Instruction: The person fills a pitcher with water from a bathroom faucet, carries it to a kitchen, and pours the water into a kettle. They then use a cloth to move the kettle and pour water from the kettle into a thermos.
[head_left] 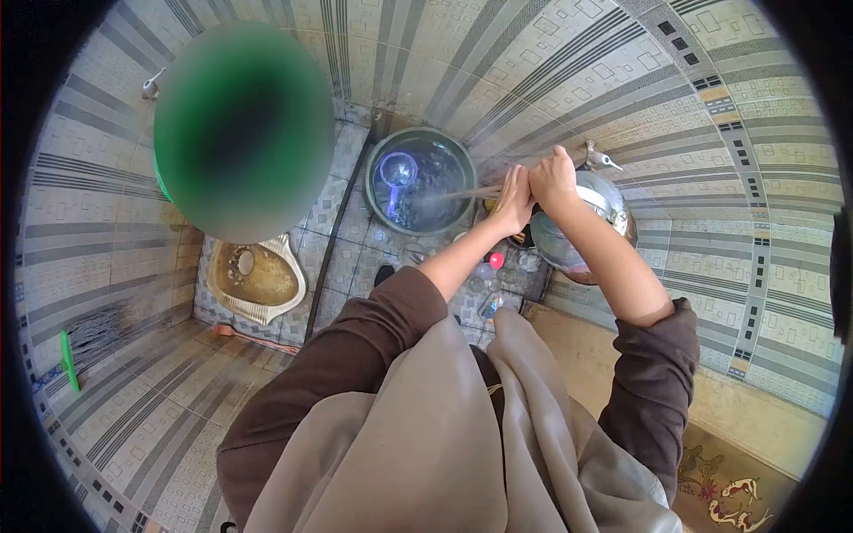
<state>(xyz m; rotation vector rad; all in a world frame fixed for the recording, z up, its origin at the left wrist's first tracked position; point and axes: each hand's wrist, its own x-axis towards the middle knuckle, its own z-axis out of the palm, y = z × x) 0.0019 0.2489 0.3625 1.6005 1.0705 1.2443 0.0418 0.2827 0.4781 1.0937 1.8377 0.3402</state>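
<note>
My left hand (514, 204) and my right hand (554, 182) are pressed together out in front of me. Fingers of the right are curled into a fist with the thumb raised; those of the left lie close together against it. What they grip is hidden. From the left hand a blurred, pale brown streak (475, 192) runs leftward over a round green tub (370, 182). Water (444, 169) in the tub is rippled where the streak reaches it. A clear blue-purple dipper (397, 171) floats inside, its handle toward me.
A lidded clear container (569, 233) stands beneath my right arm, near a wall tap (604, 158). A pink round item (497, 260) lies among small things on the tiles. Left are a squat toilet (298, 280), a blurred green round shape (244, 129) and a green-backed brush (69, 360).
</note>
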